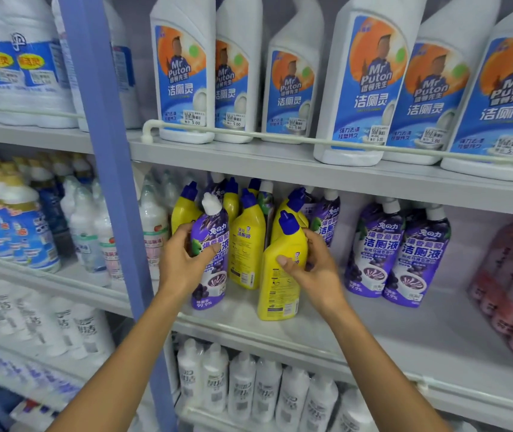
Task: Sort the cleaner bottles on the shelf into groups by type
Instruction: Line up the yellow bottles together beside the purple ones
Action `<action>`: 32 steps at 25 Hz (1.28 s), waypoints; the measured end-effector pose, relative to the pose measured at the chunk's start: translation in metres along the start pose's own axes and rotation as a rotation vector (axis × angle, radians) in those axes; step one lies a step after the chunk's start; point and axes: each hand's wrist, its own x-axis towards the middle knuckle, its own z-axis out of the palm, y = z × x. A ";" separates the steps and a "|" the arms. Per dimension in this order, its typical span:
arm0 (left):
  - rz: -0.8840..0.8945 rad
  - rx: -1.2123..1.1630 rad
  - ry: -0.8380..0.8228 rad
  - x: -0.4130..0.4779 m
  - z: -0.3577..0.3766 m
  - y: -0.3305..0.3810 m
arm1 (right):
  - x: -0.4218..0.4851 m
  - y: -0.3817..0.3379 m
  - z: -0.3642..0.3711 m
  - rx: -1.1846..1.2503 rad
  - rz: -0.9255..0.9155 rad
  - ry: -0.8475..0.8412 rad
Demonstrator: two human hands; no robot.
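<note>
We see a yellow bottle [280, 275] with blue cap, a purple grape-patterned bottle [210, 260] with white cap.

Blue upright post [110, 182] between shelving bays

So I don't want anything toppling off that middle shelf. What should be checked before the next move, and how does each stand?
1. Left hand wrapped around the purple bottle: ok.
2. Right hand gripping the yellow bottle: ok.
3. Yellow bottle upright: not ok, it leans left.
4. Bare shelf space beside the purple pair on the right: ok.
5. Purple and yellow separated at the back: not ok, still mixed.
6. Caps tight: cannot tell.
</note>
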 end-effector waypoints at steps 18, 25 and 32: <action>0.039 0.067 -0.005 -0.007 -0.010 0.000 | 0.033 -0.004 0.035 -0.117 0.059 0.129; 0.045 0.062 0.016 -0.009 -0.004 -0.003 | 0.121 0.015 -0.061 -0.303 0.017 0.337; 0.081 0.101 0.025 -0.011 -0.004 0.004 | 0.140 0.021 -0.063 -0.450 -0.045 0.247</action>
